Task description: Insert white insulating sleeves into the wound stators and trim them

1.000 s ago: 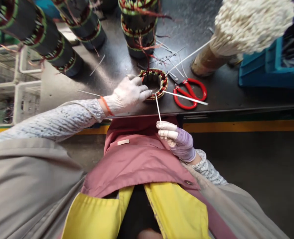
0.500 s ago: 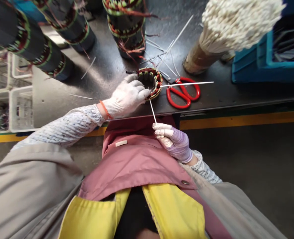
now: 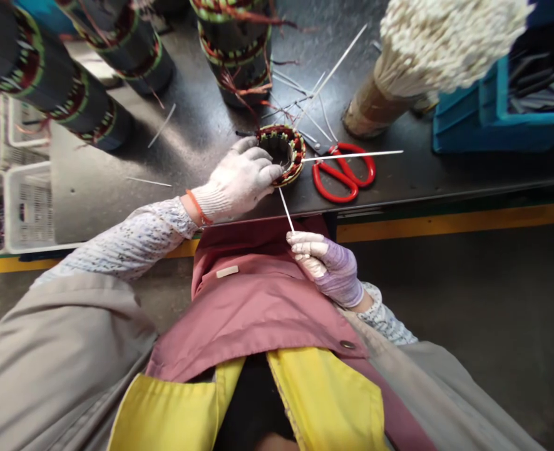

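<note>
My left hand (image 3: 239, 178), in a white knit glove, grips the near side of a small stator ring (image 3: 283, 150) with red and green windings, which lies flat on the dark bench near its front edge. Below the bench edge my right hand (image 3: 326, 263), in a purple glove, is closed in a pinch on the end of a white cable tie (image 3: 286, 212) that runs up to the ring. A second white tie (image 3: 352, 155) sticks out from the ring to the right, across red-handled scissors (image 3: 345, 172).
Tall stacks of wound stators (image 3: 239, 50) stand at the back and left (image 3: 61, 88). A big bundle of white ties (image 3: 427, 50) stands at the right, beside a blue bin (image 3: 492, 119). Loose ties litter the bench. White crates (image 3: 27, 207) sit at left.
The view shifted slightly; the tie sticking out to the right swung from slanting down to nearly level. My right hand stays pinched on the other tie, a little closer to the bench.
</note>
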`<state>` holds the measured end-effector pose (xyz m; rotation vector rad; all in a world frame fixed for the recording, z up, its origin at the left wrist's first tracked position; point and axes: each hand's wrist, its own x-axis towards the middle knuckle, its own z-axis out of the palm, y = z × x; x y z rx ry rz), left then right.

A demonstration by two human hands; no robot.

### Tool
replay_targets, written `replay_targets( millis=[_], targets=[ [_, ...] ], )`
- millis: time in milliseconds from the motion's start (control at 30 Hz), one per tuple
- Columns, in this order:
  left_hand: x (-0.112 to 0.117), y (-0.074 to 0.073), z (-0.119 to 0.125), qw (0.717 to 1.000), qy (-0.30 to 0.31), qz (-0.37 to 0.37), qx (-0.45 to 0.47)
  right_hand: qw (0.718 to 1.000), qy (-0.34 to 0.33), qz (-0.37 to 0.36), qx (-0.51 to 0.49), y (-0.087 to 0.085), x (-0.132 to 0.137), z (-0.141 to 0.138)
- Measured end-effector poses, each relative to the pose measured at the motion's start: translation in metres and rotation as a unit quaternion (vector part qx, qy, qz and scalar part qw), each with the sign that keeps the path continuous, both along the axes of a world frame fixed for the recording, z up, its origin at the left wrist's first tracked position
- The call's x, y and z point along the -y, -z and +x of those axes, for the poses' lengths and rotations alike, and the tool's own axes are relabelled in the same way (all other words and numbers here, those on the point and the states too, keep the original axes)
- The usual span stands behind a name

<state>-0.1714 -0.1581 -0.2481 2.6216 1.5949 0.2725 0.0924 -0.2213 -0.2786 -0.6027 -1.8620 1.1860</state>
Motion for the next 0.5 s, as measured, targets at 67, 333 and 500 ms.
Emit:
replay_targets(
  millis=[67,333,500],
  targets=[
    [-0.001,0.001,-0.001,1.0,-0.004,-0.003,0.017,1.0,0.013,0.002,0.006,0.001,-0.002,-0.003],
    [0.009,0.003,0.0,0.993,-0.033,-0.016,0.114,0.995,0.091,0.024,-0.017,0.017,-0.035,-0.051],
    [0.021,0.024,0.001,0.965,-0.079,0.052,0.244,0.984,0.173,-0.038,-0.036,0.025,-0.051,-0.077]
  ],
)
